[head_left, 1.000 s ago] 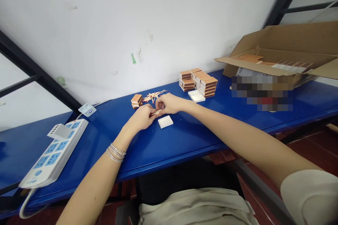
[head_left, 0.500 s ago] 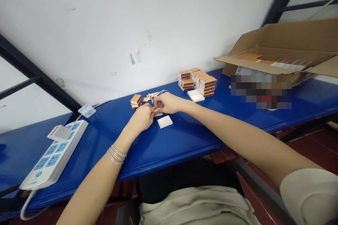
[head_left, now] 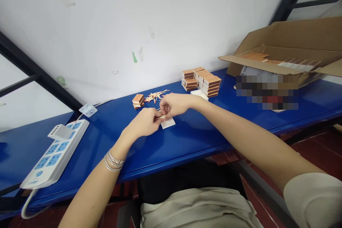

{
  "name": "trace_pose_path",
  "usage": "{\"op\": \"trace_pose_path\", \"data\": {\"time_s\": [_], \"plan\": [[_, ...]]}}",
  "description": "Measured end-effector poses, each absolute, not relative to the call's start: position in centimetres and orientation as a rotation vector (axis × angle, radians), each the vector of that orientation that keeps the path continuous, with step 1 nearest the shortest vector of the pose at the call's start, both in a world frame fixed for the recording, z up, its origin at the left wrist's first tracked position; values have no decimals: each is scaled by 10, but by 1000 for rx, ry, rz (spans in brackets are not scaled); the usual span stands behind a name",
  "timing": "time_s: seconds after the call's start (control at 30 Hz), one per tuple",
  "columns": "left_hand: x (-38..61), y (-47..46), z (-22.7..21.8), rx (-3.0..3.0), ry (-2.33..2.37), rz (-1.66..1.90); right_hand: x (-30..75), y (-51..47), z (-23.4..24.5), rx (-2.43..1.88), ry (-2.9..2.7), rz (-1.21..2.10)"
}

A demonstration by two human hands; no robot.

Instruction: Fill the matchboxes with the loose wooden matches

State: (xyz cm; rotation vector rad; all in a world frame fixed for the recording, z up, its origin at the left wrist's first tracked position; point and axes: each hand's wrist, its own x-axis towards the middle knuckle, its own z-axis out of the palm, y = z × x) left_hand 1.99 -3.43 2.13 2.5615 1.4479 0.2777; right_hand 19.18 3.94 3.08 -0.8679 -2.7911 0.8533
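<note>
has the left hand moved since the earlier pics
Yes, rightward: the left hand now reaches the corner of the white box, which it stood clear of earlier.

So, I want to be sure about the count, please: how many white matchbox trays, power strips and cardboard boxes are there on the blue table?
White matchbox trays: 2
Power strips: 1
Cardboard boxes: 1
Total: 4
</note>
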Motion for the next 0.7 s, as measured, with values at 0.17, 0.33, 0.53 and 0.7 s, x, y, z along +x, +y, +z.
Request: {"op": "trace_pose_path", "data": {"time_s": [0.17,0.33,0.53,0.7], "plan": [[23,-35,15,2599,1440,236,194,44,29,-860,-2875,889],[24,-33,12,2675,1410,261,201,49,31,-934,-2912,838],[24,-31,9,2670,1394,299,197,46,29,-1082,-3011,657],[25,-29,5,2628,1400,356,191,38,31,-1134,-3054,721]]}}
